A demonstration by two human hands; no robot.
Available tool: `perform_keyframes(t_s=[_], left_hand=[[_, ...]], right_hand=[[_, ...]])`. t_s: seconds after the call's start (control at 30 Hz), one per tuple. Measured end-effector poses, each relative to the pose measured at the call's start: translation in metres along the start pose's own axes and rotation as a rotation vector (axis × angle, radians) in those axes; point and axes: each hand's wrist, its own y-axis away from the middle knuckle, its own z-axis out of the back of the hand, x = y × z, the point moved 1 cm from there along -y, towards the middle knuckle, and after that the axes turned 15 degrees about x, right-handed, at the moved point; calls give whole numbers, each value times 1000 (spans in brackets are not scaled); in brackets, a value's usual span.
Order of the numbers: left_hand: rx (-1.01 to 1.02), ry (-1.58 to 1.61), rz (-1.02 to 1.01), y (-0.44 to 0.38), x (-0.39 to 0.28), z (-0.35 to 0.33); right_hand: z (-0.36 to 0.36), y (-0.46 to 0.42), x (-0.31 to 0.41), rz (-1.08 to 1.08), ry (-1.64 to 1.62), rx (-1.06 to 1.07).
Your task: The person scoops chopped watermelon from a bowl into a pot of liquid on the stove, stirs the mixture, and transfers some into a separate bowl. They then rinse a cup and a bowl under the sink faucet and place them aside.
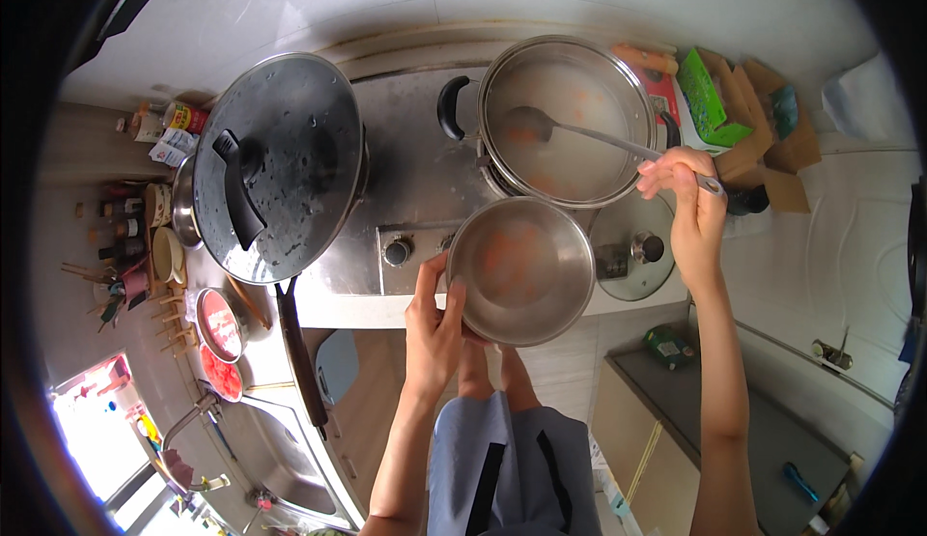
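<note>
My left hand [434, 319] grips the rim of a stainless steel bowl [572, 311], held in front of the stove's edge; orange pieces lie in liquid inside it. In my right hand [691, 195] is the handle of a metal ladle [608, 139]. The ladle's head is dipped in a steel pot [491, 152] of cloudy liquid with orange pieces, on the right side of the stove. The bowl is just below the pot's near rim in view. A frying pan with a wet glass lid [304, 166] stands on the left.
A glass lid [628, 275] lies right of the bowl. Opened cardboard boxes [786, 152] and a green box [713, 101] stand at the back right. The pan's long handle [297, 355] juts over the counter's front edge. A sink [271, 456] is at the lower left.
</note>
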Motion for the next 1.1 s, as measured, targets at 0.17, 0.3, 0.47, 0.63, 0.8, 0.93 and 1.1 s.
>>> perform_keyframes(t_s=[0.17,0.3,0.47,0.63,0.8,0.93,1.1], left_hand=[[9,-8,-5,-2,1,1],[11,-8,10,-3,-2,0],[-42,-28,-33,-4,-4,-3],[-39,-54,-42,-5,-5,-4],[-39,-59,-36,-6,-5,-5],[-23,-42,-19,-6,-5,-6],[-18,-44,-40,-7,-3,-6]], right_hand=[[15,11,-7,-65,-31,-61],[24,17,-11,-84,-29,-137],[29,22,-7,-131,-46,-161],[32,20,-2,-195,-49,-213],[35,19,0,-229,-106,-262],[38,20,7,-253,-91,-309],[43,21,23,-254,-59,-323]])
